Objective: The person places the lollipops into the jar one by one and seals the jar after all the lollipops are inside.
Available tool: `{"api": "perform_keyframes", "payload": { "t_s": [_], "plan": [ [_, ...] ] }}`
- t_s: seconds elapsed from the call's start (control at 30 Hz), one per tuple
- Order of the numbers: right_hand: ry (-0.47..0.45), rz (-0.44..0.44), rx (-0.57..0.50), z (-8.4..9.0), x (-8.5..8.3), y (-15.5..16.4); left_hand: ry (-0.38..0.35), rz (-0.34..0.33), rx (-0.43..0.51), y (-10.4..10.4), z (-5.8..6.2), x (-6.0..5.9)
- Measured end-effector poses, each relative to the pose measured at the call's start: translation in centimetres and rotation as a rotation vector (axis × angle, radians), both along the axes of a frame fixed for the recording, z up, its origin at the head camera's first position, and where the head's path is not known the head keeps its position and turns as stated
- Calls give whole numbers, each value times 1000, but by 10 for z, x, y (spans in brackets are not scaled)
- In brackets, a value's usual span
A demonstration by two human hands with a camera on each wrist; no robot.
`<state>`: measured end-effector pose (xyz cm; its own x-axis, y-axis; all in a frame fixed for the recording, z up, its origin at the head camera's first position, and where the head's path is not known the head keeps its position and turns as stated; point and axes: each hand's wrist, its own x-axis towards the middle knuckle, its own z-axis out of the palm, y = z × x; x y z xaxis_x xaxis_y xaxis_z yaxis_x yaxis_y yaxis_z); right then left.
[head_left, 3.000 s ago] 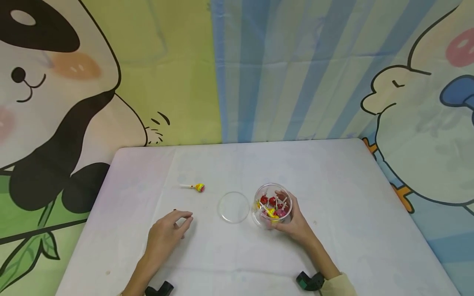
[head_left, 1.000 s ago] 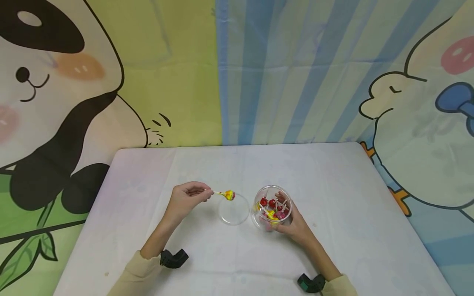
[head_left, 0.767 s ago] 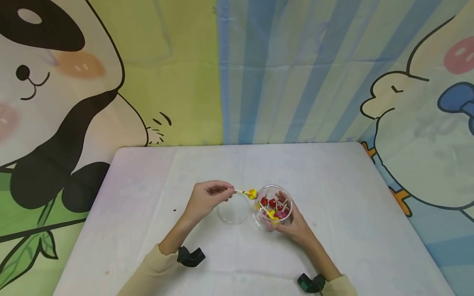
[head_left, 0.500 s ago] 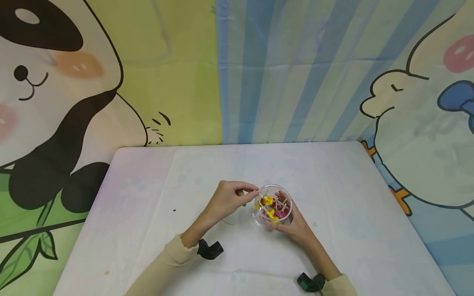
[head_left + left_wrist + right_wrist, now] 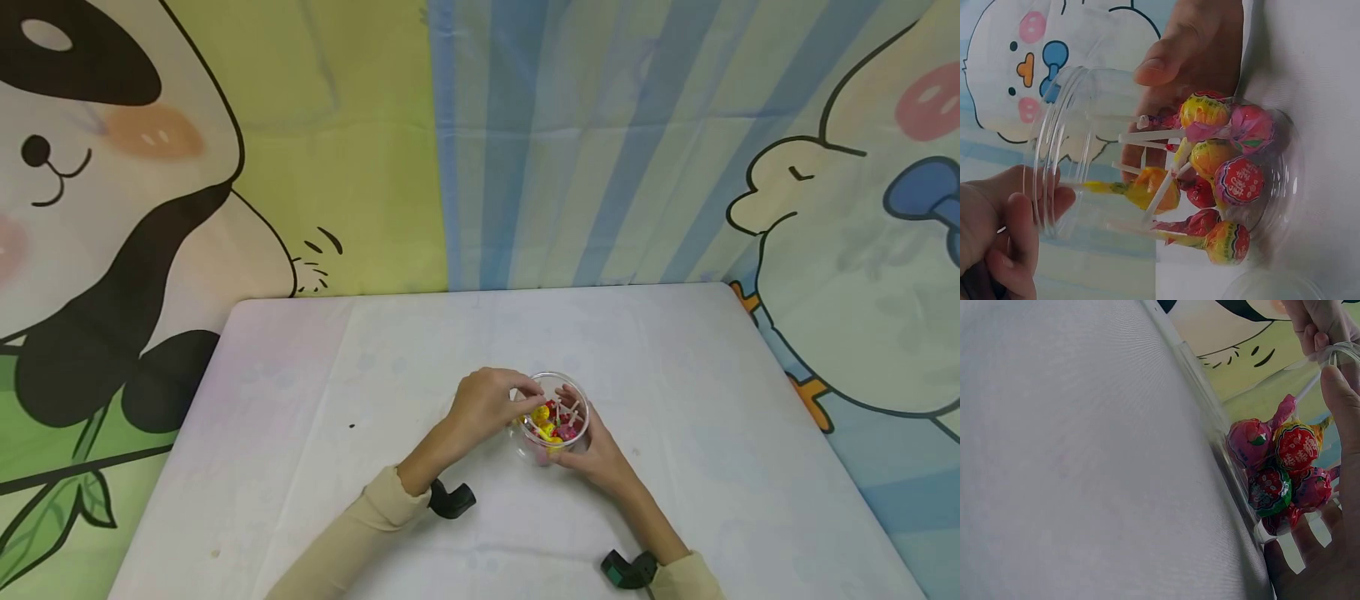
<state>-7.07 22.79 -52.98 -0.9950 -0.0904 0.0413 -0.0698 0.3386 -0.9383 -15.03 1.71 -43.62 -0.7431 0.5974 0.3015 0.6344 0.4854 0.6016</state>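
A clear plastic jar [image 5: 531, 452] stands upright on the white-covered table with several wrapped lollipops [image 5: 1238, 181] inside, red, pink and yellow. My right hand [image 5: 600, 457] holds the jar round its right side, thumb toward me. At the mouth, my left hand [image 5: 489, 402] pinches the stick of a yellow lollipop [image 5: 1155, 189], its fingertips just within the rim. That candy hangs head down among the other sticks in the left wrist view. In the right wrist view, my right thumb lies along the jar wall beside more lollipops [image 5: 1297, 447].
A clear round lid [image 5: 1272, 289] lies on the table by the jar, hidden under my left arm in the head view. A small dark speck [image 5: 352, 426] is on the tablecloth [image 5: 300, 483] to the left. A cartoon-printed curtain [image 5: 600, 167] hangs behind the table.
My left hand has picked up the yellow lollipop from the table at left, carried it rightward over the lid and lowered it into the jar. My right hand keeps holding the jar in place.
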Motion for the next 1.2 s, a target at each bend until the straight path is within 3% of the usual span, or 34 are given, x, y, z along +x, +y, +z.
{"api": "perform_keyframes", "payload": {
  "t_s": [0.13, 0.63, 0.73, 0.9, 0.97, 1.03, 1.1, 1.2],
  "plan": [
    [1, 7, -8, 0, 0, -1, 29, 1, -93, 6, 0, 2],
    [23, 10, -22, -3, 1, -1, -63, -20, -248, 13, 10, 3],
    [25, 16, -32, -4, 0, -2, -13, -23, -206, 8, 10, 4],
    [6, 17, -4, -5, 0, -3, 100, -7, 121, -26, 3, 3],
    [-6, -3, 12, -4, 0, -3, 96, 12, 168, -46, -1, 0],
    [-11, -16, 14, -2, 1, -3, 60, 34, 124, -66, -9, -4],
    [-18, -22, 12, -1, 1, -2, 20, 44, 2, -84, -20, -7],
    [-8, -10, 0, -1, 0, -2, -36, 10, -184, -103, -40, -10]
  ]
}}
